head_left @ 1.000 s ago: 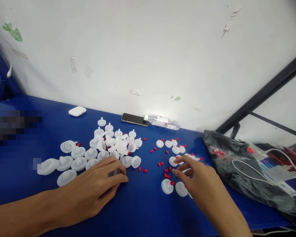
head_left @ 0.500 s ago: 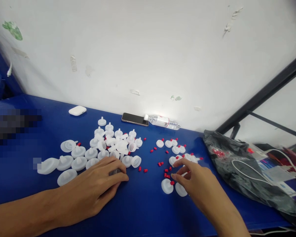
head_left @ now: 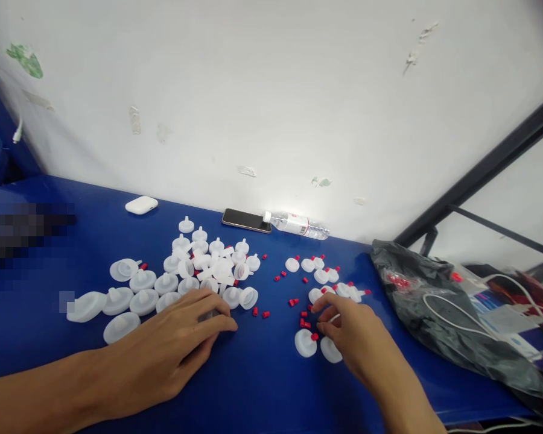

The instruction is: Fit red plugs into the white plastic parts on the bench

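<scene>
**Hands at the two heaps of white discs and red caps**

Left hand (head_left: 176, 349) lies palm down on the blue worktop (head_left: 262, 386), its fingers spread flat over a greyish disc (head_left: 210, 314) at the near edge of the big heap of white discs (head_left: 181, 277). It presses on or covers that disc rather than gripping it; whether anything is pinched under the fingers cannot be told. Right hand (head_left: 350, 337) is curled over the smaller group of capped discs (head_left: 319, 277), thumb and forefinger drawn together just above two white discs (head_left: 305, 342) that lie nearest the person. The fingertips appear to close on something small, probably a red cap (head_left: 303, 323) from the loose scatter just beside them, but the pinch itself is hidden by the fingers.

Judging by the layout, the work is fitting red caps onto the stems of white discs: uncapped ones lie on the left, capped ones on the right. The step in hand looks like picking up a cap while the other hand secures the next disc. The next move would call for bringing cap and stem together, with the disc lifted clear of its neighbours and the cap kept upright between the fingertips.

A phone (head_left: 247, 220), a water bottle (head_left: 296, 224) and a white earbud case (head_left: 141, 205) lie along the wall; a black bag (head_left: 434, 313) sits at the right.
</scene>
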### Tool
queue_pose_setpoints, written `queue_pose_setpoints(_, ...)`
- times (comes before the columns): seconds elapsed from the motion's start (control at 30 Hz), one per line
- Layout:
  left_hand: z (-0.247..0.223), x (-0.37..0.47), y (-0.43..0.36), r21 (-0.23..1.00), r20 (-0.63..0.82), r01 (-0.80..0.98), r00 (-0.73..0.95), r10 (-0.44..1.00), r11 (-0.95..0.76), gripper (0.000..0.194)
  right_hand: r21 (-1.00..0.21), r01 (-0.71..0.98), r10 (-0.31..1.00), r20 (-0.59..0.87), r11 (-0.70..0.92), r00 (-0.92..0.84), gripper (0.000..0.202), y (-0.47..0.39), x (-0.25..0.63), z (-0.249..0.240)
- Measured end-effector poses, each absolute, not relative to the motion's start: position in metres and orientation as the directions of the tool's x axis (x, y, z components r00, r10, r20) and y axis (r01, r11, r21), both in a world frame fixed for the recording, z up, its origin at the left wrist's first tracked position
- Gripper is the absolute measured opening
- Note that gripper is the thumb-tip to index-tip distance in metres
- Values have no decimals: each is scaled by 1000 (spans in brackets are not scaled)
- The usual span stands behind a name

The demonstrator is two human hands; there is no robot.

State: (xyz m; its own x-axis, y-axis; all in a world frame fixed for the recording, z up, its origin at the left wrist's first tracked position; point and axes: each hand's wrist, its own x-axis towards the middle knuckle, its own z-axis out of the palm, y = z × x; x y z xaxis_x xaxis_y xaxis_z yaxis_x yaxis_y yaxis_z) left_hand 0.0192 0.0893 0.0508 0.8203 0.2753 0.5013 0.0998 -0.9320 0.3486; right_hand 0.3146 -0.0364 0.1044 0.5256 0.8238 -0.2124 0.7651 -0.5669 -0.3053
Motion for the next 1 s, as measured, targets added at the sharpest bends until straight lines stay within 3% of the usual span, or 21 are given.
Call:
queue_pose_setpoints(0.33,49,17,88,378,523,62,809,268,-924,39,-279,781,829,-173,-559,531,27,-32,316,101)
queue_pose_setpoints(0.53,46,15,92,358,525,17,823,216,-934,29,-338,793,847,-25,-508,532,22,-34,308,108)
queue_pose_setpoints(0.63,54,16,91,312,558,-23,813,164,-950,25,-364,809,872,-23,-462,488,22,-31,308,108)
queue_pose_setpoints(0.83,79,14,85,268,589,-39,797,132,-963,40,-353,816,879,-45,-459,475,29,-33,312,107)
queue_pose_setpoints(1.0,81,10,83,273,598,-46,790,132,-961,36,-347,803,861,-29,-485,508,26,-54,306,116)
